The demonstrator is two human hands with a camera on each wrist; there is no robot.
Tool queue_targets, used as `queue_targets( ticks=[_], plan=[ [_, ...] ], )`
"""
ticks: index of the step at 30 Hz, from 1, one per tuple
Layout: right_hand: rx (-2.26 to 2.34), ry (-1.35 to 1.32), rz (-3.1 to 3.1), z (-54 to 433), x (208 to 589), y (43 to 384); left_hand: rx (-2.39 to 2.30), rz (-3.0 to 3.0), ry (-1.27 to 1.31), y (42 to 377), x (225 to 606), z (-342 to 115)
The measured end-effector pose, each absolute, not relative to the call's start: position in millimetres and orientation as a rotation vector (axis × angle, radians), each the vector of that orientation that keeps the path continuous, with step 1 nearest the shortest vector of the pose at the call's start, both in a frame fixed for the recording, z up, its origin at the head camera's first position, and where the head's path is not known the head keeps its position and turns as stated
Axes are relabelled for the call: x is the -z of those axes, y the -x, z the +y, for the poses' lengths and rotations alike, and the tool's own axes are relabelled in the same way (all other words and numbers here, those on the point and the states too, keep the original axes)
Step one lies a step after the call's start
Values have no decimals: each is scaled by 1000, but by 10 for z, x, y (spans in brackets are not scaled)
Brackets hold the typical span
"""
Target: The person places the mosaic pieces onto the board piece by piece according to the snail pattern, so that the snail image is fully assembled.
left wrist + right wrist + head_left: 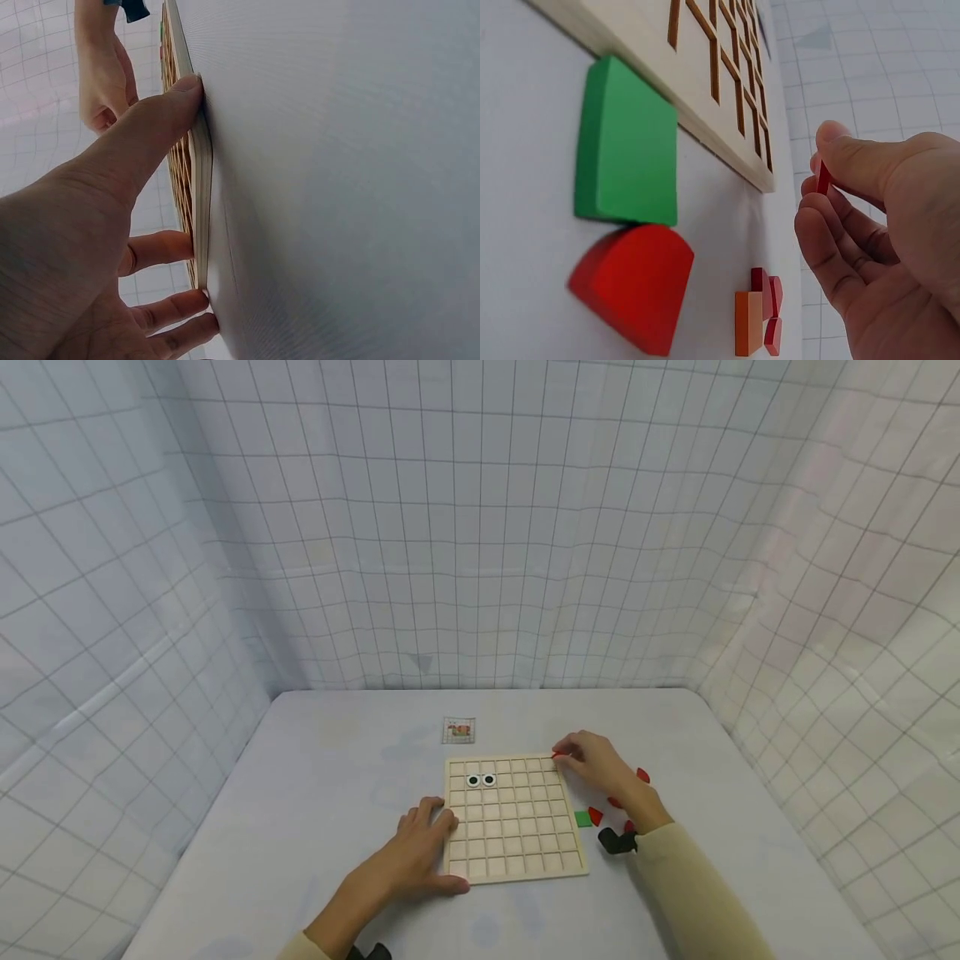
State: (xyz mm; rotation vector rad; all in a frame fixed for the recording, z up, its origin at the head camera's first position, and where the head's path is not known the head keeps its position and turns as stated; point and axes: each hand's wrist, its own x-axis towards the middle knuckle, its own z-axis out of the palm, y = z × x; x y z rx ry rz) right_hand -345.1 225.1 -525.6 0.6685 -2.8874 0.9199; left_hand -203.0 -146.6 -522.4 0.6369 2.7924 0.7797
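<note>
A pale wooden grid board (517,821) lies on the table, with two round eye pieces (482,780) in cells near its upper left. My left hand (424,852) rests at the board's lower left corner, thumb along the near edge and spread fingers along the left side. Between thumb and fingertips, my right hand (596,762) pinches a small red piece (823,178) by the board's far right corner. Its shape is mostly hidden by the fingers. Beside the board's right edge lie a green square piece (630,146) and a red rounded piece (637,289), touching each other.
More red pieces (643,774) lie under and beyond the right forearm, with an orange piece (748,322) among them. A small picture card (459,730) sits behind the board. White gridded curtains (480,527) surround the white table (315,777).
</note>
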Motion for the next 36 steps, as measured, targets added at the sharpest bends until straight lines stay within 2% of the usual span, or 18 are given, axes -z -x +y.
queue_targets(
  ticks=[10,20,36],
  plan=[
    [-1003,-790,-2833,2044,5203,3418,-745,2808,-588,2022,5199,-1484],
    [-1188,-721,-2911,1874,5206,3349,-731,2804,-567,2031,5230,-1493],
    [-1103,-906,-2831,1647,5218,3308,-715,2791,-590,2030,5171,-1421]
  ],
)
